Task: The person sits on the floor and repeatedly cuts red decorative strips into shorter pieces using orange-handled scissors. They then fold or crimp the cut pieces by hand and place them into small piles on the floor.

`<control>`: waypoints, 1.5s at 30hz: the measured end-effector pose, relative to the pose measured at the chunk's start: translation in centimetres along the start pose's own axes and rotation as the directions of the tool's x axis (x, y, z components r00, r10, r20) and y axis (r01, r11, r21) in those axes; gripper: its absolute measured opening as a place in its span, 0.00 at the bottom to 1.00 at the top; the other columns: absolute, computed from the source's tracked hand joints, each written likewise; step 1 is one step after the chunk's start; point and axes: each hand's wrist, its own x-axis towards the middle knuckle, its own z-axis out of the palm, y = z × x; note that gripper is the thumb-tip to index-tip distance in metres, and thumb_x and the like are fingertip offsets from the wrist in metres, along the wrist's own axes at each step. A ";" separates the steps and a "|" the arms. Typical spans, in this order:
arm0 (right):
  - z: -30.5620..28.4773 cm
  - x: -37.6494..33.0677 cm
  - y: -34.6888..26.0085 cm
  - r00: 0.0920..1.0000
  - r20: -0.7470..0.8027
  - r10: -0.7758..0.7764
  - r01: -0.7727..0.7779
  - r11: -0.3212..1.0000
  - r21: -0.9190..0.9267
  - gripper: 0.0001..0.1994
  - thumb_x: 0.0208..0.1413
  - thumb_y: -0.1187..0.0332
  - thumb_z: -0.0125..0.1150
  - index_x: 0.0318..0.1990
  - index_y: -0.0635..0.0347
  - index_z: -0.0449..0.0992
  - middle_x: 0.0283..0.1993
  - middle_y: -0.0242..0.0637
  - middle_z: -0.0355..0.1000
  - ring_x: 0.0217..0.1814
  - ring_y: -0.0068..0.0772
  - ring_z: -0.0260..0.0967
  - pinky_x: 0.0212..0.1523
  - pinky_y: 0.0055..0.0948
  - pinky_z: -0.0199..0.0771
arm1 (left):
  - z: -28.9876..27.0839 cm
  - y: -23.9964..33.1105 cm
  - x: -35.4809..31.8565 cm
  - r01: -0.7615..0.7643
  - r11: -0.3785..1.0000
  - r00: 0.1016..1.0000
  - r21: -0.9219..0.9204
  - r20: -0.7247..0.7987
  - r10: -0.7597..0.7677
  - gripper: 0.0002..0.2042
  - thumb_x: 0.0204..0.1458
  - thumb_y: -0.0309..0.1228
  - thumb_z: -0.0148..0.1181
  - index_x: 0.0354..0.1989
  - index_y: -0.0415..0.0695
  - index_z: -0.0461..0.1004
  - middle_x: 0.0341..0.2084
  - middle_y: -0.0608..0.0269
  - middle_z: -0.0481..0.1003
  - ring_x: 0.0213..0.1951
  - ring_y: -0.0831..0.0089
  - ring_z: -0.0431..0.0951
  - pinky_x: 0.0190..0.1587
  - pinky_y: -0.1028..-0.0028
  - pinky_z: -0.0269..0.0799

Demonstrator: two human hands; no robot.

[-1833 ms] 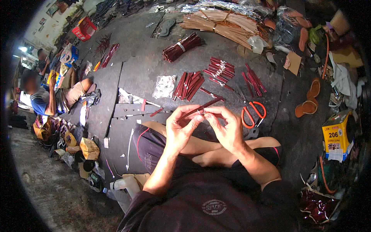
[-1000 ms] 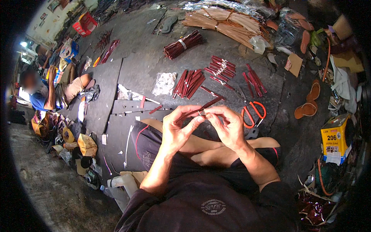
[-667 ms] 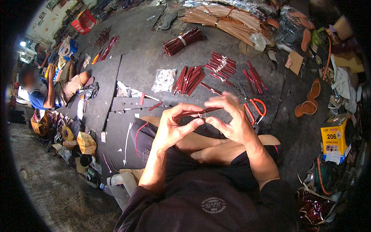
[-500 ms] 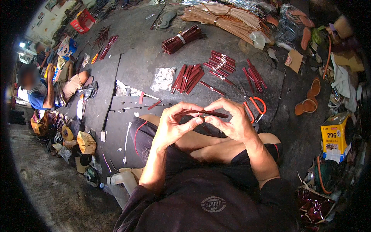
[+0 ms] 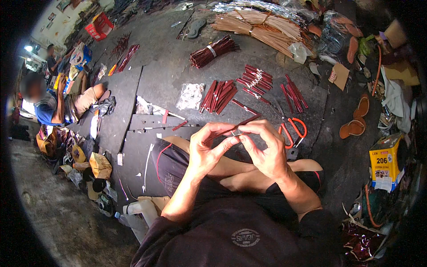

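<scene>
Above my crossed legs, my left hand (image 5: pixel 207 149) and my right hand (image 5: pixel 267 147) meet, closed on a thin dark red strap (image 5: pixel 247 120). The strap slants up to the right. A small shiny metal piece (image 5: pixel 235 133) shows between the fingertips; its exact shape is too small to tell. Just beyond the hands lies a single dark red strap (image 5: pixel 245 107). Farther off are a fanned pile of straps (image 5: pixel 219 96), straps with silvery pieces on them (image 5: pixel 255 78) and another small group of straps (image 5: pixel 293 93). Scissors with orange handles (image 5: pixel 293 133) lie beyond my right hand.
A clear bag of shiny bits (image 5: pixel 190 96) lies left of the straps. Farther away are a tied dark red bundle (image 5: pixel 214 51) and a stack of tan strips (image 5: pixel 258 29). Sandals (image 5: pixel 356 127) and a yellow can (image 5: pixel 385 160) stand at right. Another person (image 5: pixel 49 104) sits at left.
The strap has tilted from nearly level to slanting up at its right end. My right hand's fingers have shifted around the small metal piece. The view has turned slightly.
</scene>
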 end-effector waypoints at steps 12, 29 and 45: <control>0.5 -0.8 0.9 0.986 0.028 0.163 -0.161 0.911 0.379 0.08 0.58 0.77 0.61 0.44 0.66 0.77 0.43 0.40 0.78 0.45 0.27 0.75 0.46 0.26 0.75 | 1.2 0.7 -0.4 0.189 0.949 0.977 -0.251 -0.048 -0.207 0.19 0.52 0.19 0.64 0.53 0.34 0.71 0.44 0.51 0.78 0.47 0.68 0.79 0.53 0.70 0.75; 1.1 -0.4 1.2 0.996 -0.004 0.084 -0.080 0.957 0.280 0.08 0.55 0.80 0.62 0.42 0.64 0.78 0.42 0.40 0.78 0.44 0.31 0.77 0.45 0.28 0.77 | 1.2 1.7 0.4 0.242 0.955 0.960 -0.172 -0.104 -0.261 0.12 0.63 0.30 0.53 0.49 0.36 0.76 0.39 0.59 0.80 0.41 0.78 0.78 0.47 0.76 0.74; 1.7 -1.2 1.6 0.966 0.021 0.257 -0.235 0.845 0.481 0.07 0.58 0.78 0.61 0.43 0.66 0.77 0.42 0.38 0.77 0.44 0.26 0.75 0.44 0.26 0.76 | 1.7 2.1 0.0 0.169 0.985 0.974 -0.017 -0.152 -0.170 0.11 0.61 0.26 0.56 0.50 0.37 0.77 0.38 0.63 0.79 0.40 0.81 0.76 0.46 0.80 0.72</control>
